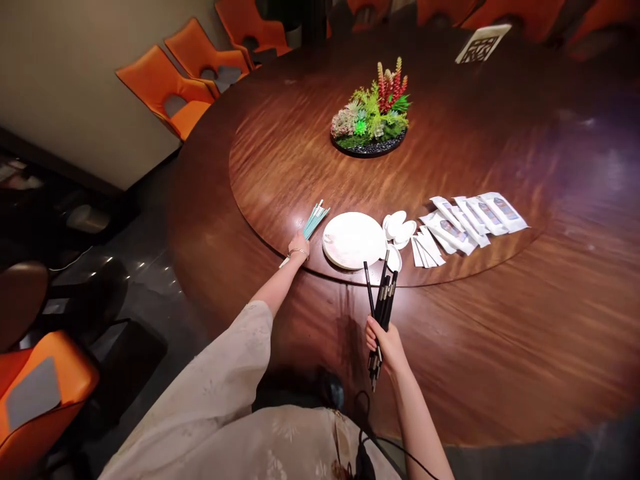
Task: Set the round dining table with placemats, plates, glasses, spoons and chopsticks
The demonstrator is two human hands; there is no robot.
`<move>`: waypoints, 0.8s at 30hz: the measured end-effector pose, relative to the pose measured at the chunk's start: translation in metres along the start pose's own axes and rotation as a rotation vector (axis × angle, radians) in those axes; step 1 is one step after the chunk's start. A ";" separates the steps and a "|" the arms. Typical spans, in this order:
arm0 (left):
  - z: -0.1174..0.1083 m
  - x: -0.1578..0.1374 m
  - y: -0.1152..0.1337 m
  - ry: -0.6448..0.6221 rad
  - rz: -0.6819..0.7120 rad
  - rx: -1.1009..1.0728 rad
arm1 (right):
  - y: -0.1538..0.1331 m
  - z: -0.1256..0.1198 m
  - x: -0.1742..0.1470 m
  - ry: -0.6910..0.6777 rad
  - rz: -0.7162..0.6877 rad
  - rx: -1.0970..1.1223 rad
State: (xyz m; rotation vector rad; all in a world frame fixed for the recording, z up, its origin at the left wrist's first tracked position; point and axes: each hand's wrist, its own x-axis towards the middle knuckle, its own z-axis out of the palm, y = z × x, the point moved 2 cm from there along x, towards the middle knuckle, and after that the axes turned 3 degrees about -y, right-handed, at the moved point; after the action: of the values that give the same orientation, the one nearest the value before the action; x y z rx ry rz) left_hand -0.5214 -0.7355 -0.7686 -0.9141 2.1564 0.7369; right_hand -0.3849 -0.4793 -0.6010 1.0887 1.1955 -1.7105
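My right hand (386,343) is closed around a bundle of black chopsticks (384,300) with silver bands, held upright above the table's near edge. One chopstick leans apart from the others. Stretched forward, my left hand (299,247) is wrapped round a bunch of slim teal sticks or sleeves with white ends (315,219), at the rim of the turntable; their exact kind is unclear. Between the two hands lie white plates (354,240), apparently stacked. White spoons (404,231) sit against their right side, with a small white dish (394,259) just below, partly behind the chopsticks.
Narrow white paper packets (427,248) and several printed white sachets (473,223) lie to the right on the wooden turntable (280,160). A plant arrangement (373,117) stands in the middle. Farther back is a pale sign (483,44). Orange chairs (163,87) surround the round table.
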 end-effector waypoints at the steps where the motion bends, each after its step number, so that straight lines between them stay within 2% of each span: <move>1: 0.005 0.007 0.006 0.008 0.024 0.032 | -0.001 0.002 0.006 0.013 0.009 0.003; 7: 0.033 0.017 0.030 0.101 0.133 0.240 | 0.009 0.024 0.026 0.114 -0.010 0.088; 11: 0.045 0.022 0.038 0.063 0.173 0.124 | 0.024 0.057 0.027 0.181 -0.060 0.138; 14: 0.045 0.029 0.046 -0.064 0.199 -0.036 | 0.033 0.086 0.021 0.227 -0.094 0.184; 17: 0.033 0.035 0.055 -0.209 0.235 -0.169 | 0.038 0.113 0.013 0.273 -0.112 0.219; 20: 0.007 0.034 0.055 -0.296 0.251 -0.287 | 0.038 0.138 0.007 0.291 -0.138 0.247; 22: -0.015 0.024 0.045 -0.361 0.260 -0.361 | 0.034 0.154 0.007 0.280 -0.158 0.258; 24: -0.038 0.005 0.024 -0.552 0.258 -0.490 | 0.030 0.173 0.010 0.240 -0.166 0.262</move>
State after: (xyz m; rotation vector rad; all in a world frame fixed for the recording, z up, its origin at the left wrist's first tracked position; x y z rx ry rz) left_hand -0.5556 -0.7498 -0.7433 -0.5641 1.6355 1.4968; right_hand -0.3978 -0.6537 -0.5858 1.4195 1.2611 -1.9467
